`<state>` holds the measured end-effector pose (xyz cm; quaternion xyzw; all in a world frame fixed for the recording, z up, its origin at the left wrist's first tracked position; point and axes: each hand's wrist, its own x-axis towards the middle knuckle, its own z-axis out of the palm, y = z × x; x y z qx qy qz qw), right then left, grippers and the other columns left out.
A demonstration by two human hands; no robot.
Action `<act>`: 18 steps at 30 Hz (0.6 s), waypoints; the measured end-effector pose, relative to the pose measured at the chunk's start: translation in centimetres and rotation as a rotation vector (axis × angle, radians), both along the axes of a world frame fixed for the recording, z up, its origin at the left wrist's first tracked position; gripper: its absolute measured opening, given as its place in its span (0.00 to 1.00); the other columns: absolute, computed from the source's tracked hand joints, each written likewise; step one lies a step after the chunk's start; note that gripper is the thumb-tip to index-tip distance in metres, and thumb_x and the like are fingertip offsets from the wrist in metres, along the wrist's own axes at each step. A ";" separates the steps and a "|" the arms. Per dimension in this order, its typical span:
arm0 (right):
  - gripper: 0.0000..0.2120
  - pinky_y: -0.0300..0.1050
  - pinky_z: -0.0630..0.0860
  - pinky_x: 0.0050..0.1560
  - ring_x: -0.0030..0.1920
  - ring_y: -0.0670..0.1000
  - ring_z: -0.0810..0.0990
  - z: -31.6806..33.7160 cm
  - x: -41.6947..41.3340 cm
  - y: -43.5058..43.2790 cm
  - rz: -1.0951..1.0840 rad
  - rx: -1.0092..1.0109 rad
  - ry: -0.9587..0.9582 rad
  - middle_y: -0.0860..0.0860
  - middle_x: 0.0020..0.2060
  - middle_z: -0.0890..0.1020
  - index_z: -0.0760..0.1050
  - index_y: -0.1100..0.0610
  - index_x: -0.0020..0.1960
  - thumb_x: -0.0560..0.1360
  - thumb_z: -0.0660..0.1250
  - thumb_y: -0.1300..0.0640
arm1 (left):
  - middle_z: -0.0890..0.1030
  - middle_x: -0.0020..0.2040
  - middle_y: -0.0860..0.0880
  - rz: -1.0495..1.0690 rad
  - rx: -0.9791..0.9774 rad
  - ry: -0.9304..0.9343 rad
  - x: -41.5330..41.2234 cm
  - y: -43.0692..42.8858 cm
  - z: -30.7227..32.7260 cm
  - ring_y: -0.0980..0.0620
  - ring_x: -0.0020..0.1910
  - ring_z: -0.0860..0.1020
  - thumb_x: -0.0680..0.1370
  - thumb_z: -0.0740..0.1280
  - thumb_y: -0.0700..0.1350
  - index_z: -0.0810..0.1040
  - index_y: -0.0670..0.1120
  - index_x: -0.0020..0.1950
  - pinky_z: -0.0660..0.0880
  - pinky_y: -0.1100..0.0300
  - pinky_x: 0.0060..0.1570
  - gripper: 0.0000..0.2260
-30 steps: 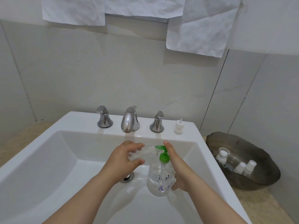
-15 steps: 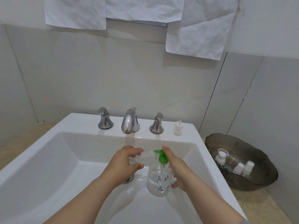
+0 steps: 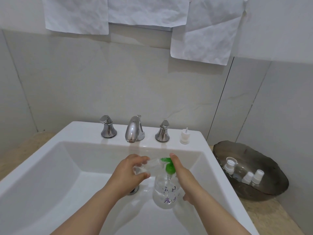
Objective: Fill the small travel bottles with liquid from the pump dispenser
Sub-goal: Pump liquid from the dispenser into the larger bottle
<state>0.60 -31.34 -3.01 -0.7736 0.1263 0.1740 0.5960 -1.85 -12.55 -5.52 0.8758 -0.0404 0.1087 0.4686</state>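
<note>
travel bottle (image 3: 150,165) blurred in left hand (image 3: 131,173), pump dispenser (image 3: 165,195) writing illegible

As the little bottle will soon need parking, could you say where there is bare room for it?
Bare: the sink deck left of the left tap handle, and the basin floor left of the drain. Crowded: the dark tray with its small bottles, and mid-basin, where the left hand and right hand work the pump dispenser.
</note>
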 end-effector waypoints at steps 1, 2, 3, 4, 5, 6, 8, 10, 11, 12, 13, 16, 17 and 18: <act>0.22 0.54 0.65 0.61 0.56 0.53 0.68 0.0 0.1 0.0 -0.002 0.028 0.016 0.50 0.54 0.70 0.69 0.47 0.56 0.75 0.55 0.31 | 0.77 0.51 0.58 0.004 -0.016 -0.010 0.1 0.1 0.1 0.62 0.51 0.75 0.70 0.74 0.43 0.78 0.58 0.56 0.68 0.74 0.47 0.18; 0.22 0.56 0.64 0.63 0.59 0.54 0.68 0.1 0.2 -0.1 -0.010 0.062 0.042 0.50 0.54 0.69 0.68 0.47 0.57 0.75 0.56 0.31 | 0.77 0.51 0.58 0.009 -0.018 -0.021 0.2 0.2 0.1 0.62 0.51 0.75 0.70 0.74 0.42 0.78 0.58 0.56 0.68 0.74 0.47 0.18; 0.21 0.56 0.64 0.65 0.64 0.56 0.68 0.1 0.4 -0.1 -0.017 0.093 0.067 0.50 0.54 0.68 0.67 0.46 0.57 0.75 0.56 0.31 | 0.77 0.51 0.58 0.013 -0.013 -0.028 0.3 0.2 0.1 0.62 0.51 0.75 0.70 0.74 0.42 0.79 0.57 0.57 0.67 0.75 0.46 0.18; 0.21 0.57 0.63 0.66 0.68 0.57 0.67 0.1 0.5 -0.1 -0.018 0.110 0.087 0.50 0.55 0.68 0.67 0.46 0.57 0.75 0.56 0.31 | 0.77 0.51 0.58 0.014 -0.010 -0.030 0.4 0.3 0.1 0.62 0.50 0.76 0.69 0.74 0.42 0.79 0.57 0.57 0.67 0.75 0.46 0.18; 0.21 0.58 0.63 0.67 0.70 0.59 0.66 0.0 0.7 -0.1 -0.013 0.114 0.104 0.50 0.55 0.67 0.67 0.45 0.58 0.75 0.56 0.31 | 0.77 0.51 0.58 0.015 -0.015 -0.028 0.4 0.3 0.1 0.61 0.50 0.76 0.69 0.75 0.42 0.79 0.57 0.57 0.67 0.75 0.46 0.18; 0.22 0.58 0.62 0.68 0.71 0.59 0.65 -0.2 0.9 -0.1 -0.009 0.111 0.112 0.50 0.56 0.67 0.67 0.45 0.59 0.75 0.56 0.31 | 0.77 0.51 0.58 0.015 -0.022 -0.026 0.4 0.3 0.1 0.61 0.50 0.75 0.69 0.75 0.42 0.79 0.57 0.57 0.67 0.75 0.46 0.18; 0.27 0.59 0.60 0.69 0.72 0.60 0.63 -0.4 1.1 0.0 -0.006 0.105 0.114 0.51 0.60 0.69 0.68 0.45 0.65 0.74 0.56 0.30 | 0.77 0.51 0.58 0.014 -0.020 -0.031 0.3 0.3 0.1 0.61 0.50 0.75 0.69 0.75 0.42 0.79 0.56 0.57 0.66 0.76 0.45 0.18; 0.32 0.62 0.59 0.69 0.73 0.61 0.63 -0.6 1.2 0.0 -0.008 0.096 0.133 0.52 0.68 0.68 0.67 0.46 0.70 0.73 0.57 0.29 | 0.77 0.51 0.57 0.012 -0.015 -0.037 0.3 0.3 0.1 0.61 0.50 0.75 0.69 0.74 0.41 0.79 0.56 0.57 0.66 0.77 0.44 0.18; 0.33 0.63 0.59 0.69 0.72 0.61 0.64 -0.8 1.3 0.0 -0.007 0.096 0.141 0.53 0.70 0.68 0.67 0.46 0.69 0.71 0.57 0.28 | 0.77 0.51 0.57 0.012 -0.017 -0.037 0.3 0.3 0.1 0.60 0.50 0.75 0.70 0.74 0.41 0.79 0.55 0.57 0.66 0.77 0.44 0.18; 0.32 0.64 0.59 0.69 0.71 0.62 0.65 -0.9 1.4 0.0 -0.001 0.099 0.148 0.53 0.69 0.69 0.69 0.45 0.66 0.70 0.58 0.27 | 0.77 0.51 0.57 0.011 -0.019 -0.036 0.3 0.2 0.1 0.60 0.50 0.75 0.70 0.75 0.41 0.79 0.55 0.57 0.66 0.77 0.44 0.18; 0.30 0.64 0.59 0.68 0.70 0.62 0.66 -1.1 1.4 0.0 0.002 0.104 0.151 0.53 0.67 0.71 0.69 0.45 0.62 0.69 0.58 0.26 | 0.77 0.51 0.57 0.012 -0.020 -0.033 0.3 0.2 0.2 0.60 0.50 0.75 0.69 0.75 0.41 0.79 0.55 0.57 0.66 0.76 0.44 0.18; 0.28 0.64 0.61 0.66 0.68 0.61 0.68 -1.1 1.4 0.0 0.011 0.086 0.146 0.52 0.63 0.72 0.70 0.46 0.57 0.69 0.59 0.26 | 0.77 0.51 0.57 0.014 -0.017 -0.032 0.2 0.2 0.1 0.61 0.50 0.75 0.69 0.75 0.41 0.79 0.55 0.57 0.66 0.77 0.44 0.18; 0.27 0.63 0.62 0.65 0.68 0.61 0.68 -1.0 1.4 -0.1 0.011 0.076 0.140 0.51 0.61 0.72 0.70 0.46 0.57 0.69 0.59 0.27 | 0.77 0.51 0.57 0.014 -0.015 -0.031 0.2 0.2 0.1 0.61 0.50 0.75 0.70 0.74 0.41 0.79 0.55 0.57 0.66 0.77 0.44 0.18; 0.26 0.61 0.64 0.64 0.66 0.60 0.69 -0.9 1.3 -0.1 0.006 0.073 0.128 0.51 0.58 0.72 0.70 0.46 0.57 0.70 0.59 0.27 | 0.77 0.51 0.57 0.015 -0.013 -0.031 0.2 0.1 0.1 0.61 0.50 0.75 0.70 0.74 0.41 0.79 0.55 0.57 0.66 0.76 0.44 0.18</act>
